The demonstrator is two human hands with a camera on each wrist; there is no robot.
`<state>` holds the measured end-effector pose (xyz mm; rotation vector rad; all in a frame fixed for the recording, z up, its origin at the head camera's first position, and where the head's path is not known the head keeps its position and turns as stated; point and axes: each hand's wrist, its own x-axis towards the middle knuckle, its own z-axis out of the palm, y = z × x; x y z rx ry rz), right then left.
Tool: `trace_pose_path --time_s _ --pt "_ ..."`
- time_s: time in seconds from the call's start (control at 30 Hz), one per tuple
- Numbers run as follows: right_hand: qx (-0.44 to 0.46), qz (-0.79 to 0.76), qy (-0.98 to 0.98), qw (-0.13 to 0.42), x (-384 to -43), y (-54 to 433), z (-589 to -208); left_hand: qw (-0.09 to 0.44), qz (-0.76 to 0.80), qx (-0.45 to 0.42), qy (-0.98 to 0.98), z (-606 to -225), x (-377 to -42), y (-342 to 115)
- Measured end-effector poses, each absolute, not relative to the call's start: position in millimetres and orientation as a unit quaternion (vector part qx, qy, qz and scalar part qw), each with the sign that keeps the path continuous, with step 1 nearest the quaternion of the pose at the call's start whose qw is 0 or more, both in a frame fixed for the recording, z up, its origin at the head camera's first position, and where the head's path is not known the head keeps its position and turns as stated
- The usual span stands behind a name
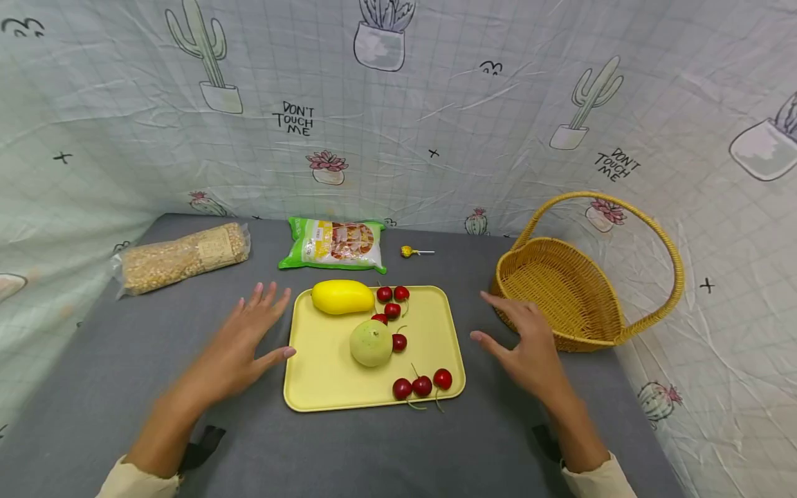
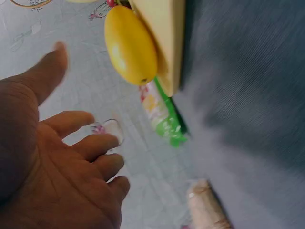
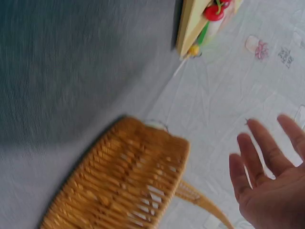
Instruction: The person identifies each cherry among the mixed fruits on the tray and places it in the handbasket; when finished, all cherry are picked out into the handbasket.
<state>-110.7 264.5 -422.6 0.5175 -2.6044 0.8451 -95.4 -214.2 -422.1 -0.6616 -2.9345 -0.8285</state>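
My left hand [image 1: 239,353] hovers at the left edge of a yellow tray [image 1: 317,377], fingers spread and holding nothing. On the opposite side my right hand [image 1: 526,346] is held between the tray and a wicker basket [image 1: 554,290], its fingers extended and nothing in them. The tray bears a yellow mango [image 1: 342,297], a round pale-green fruit [image 1: 371,344] and several dark red cherries [image 1: 421,386]. In the left wrist view the mango [image 2: 131,45] shows beyond the thumb. The right wrist view has the basket [image 3: 119,176] beside the right hand [image 3: 271,176].
Behind the tray lie a green-and-white food packet [image 1: 339,244] and a yellow lollipop [image 1: 415,252]. A clear bag of pale kernels or beans [image 1: 183,258] lies at the back left. A cactus-print cloth [image 1: 386,124] hangs behind the grey table [image 1: 336,456]. The basket's tall handle [image 1: 675,277] leans right.
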Motion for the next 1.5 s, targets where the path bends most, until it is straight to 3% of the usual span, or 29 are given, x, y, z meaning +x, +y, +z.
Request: trace_pose_path --time_s 0.3,0.67,1.5 --pt "0.207 0.307 -0.924 0.091 -98.3 255.6 -434.7 -0.073 -0.323 -0.192 -0.924 -444.0 -85.7 -216.3" --pt "0.228 0.311 -0.922 -0.02 -95.9 245.1 -447.6 -0.093 -0.326 -0.166 -0.926 -453.6 -81.1 -214.5" --pt "0.241 0.319 -0.914 -0.074 -95.8 226.4 -455.9 -0.093 -0.32 -0.152 -0.93 -460.4 -78.4 -209.5"
